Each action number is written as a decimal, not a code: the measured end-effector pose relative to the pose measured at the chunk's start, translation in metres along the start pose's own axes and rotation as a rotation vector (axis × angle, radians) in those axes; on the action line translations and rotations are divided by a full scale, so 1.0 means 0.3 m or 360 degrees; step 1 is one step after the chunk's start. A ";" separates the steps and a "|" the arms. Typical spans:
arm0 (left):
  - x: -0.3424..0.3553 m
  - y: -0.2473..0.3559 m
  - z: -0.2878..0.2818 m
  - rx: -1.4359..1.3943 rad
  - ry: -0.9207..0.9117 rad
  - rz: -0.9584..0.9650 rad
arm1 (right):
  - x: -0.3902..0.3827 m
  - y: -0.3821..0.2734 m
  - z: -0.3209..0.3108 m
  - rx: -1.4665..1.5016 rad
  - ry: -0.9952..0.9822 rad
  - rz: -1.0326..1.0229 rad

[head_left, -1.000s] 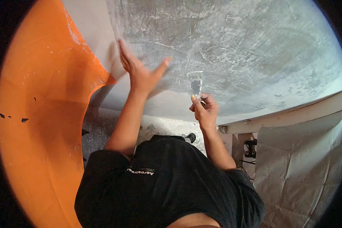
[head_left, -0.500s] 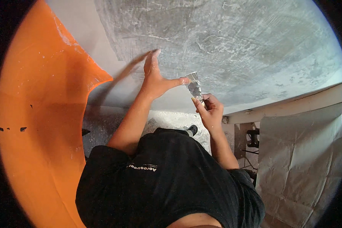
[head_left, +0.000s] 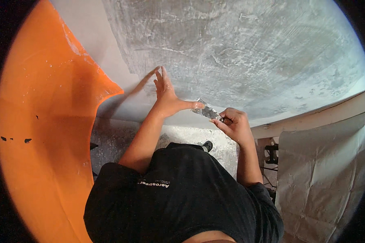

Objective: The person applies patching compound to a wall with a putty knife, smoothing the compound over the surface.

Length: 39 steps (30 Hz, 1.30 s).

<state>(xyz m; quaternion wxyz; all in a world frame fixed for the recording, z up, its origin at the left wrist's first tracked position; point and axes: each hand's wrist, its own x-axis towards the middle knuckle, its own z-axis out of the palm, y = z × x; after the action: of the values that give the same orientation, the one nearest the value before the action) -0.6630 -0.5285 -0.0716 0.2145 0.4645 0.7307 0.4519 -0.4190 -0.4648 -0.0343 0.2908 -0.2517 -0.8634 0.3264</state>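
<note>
One scraper (head_left: 209,111) is found between the two hands, in front of the smeared grey wall (head_left: 231,48). Its handle is gripped by the right hand (head_left: 236,126), fingers curled closed; its long axis is slanted from there up and leftward, so that the wide blade end is pointed at the left hand (head_left: 166,102). The left hand is held open, fingers extended and thumb stretched right, the thumb seemingly laid on the blade; nothing is grasped by it. Whether the wall is touched by its fingertips cannot be told. The handle is nearest the right hand, the blade edge nearest the left. Counted: one scraper, two hands, one orange panel (head_left: 44,109) at left, one creased grey sheet (head_left: 320,162) at right, one dark shoe (head_left: 207,146) seen on the floor (head_left: 174,133).
</note>
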 end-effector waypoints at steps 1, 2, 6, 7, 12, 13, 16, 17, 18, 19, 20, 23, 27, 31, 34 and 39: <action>0.001 0.001 -0.001 0.0001 0.0012 -0.0011 | 0.005 0.001 -0.001 -0.0006 -0.0034 0.0006; 0.001 0.004 -0.002 0.0019 0.0015 -0.0055 | 0.008 0.002 -0.003 -0.0001 -0.0048 0.0000; 0.008 -0.027 -0.004 -0.0077 0.0053 -0.0158 | 0.025 0.007 0.004 0.0068 -0.0218 -0.0057; 0.017 -0.040 0.001 -0.0073 0.0059 -0.0166 | 0.021 0.009 0.011 0.0141 -0.0304 -0.0045; 0.075 -0.071 -0.003 -0.0113 0.0776 0.0005 | -0.006 0.047 0.065 0.0135 -0.0174 0.0192; 0.094 -0.085 -0.003 -0.0107 0.0786 -0.0004 | -0.008 0.051 0.066 0.0094 -0.0178 0.0209; 0.194 -0.157 0.018 0.0075 0.1019 -0.0065 | -0.023 0.069 0.075 0.0101 -0.0227 0.0225; 0.234 -0.176 0.022 0.0070 0.1054 -0.0213 | -0.032 0.074 0.078 0.0147 -0.0272 0.0226; 0.265 -0.198 0.028 0.0064 0.1086 -0.0361 | -0.035 0.080 0.079 0.0149 -0.0273 0.0232; 0.284 -0.196 0.031 0.0067 0.1077 -0.0362 | -0.034 0.093 0.078 0.0137 -0.0398 0.0225; 0.299 -0.195 0.035 0.0076 0.1123 -0.0413 | -0.036 0.102 0.077 0.0125 -0.0524 0.0218; 0.306 -0.193 0.041 0.0069 0.1171 -0.0468 | -0.058 0.110 0.086 0.0119 -0.0500 0.0273; 0.300 -0.167 0.030 0.0119 0.1147 -0.0556 | -0.045 0.111 0.088 0.0118 -0.0563 0.0322; 0.299 -0.156 0.034 0.0060 0.1145 -0.0547 | -0.040 0.102 0.094 0.0130 -0.0550 0.0278; 0.283 -0.147 0.022 0.0066 0.1127 -0.0616 | -0.040 0.090 0.100 0.0130 -0.0564 0.0304; 0.251 -0.128 0.004 0.0179 0.1081 -0.0689 | -0.068 0.080 0.107 0.0138 -0.0593 0.0259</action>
<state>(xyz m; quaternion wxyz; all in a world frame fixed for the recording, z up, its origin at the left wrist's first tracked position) -0.7167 -0.4683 -0.0970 0.0254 0.1351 0.8646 0.4833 -0.4201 -0.4751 -0.0781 0.1092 -0.2430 -0.8643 0.4267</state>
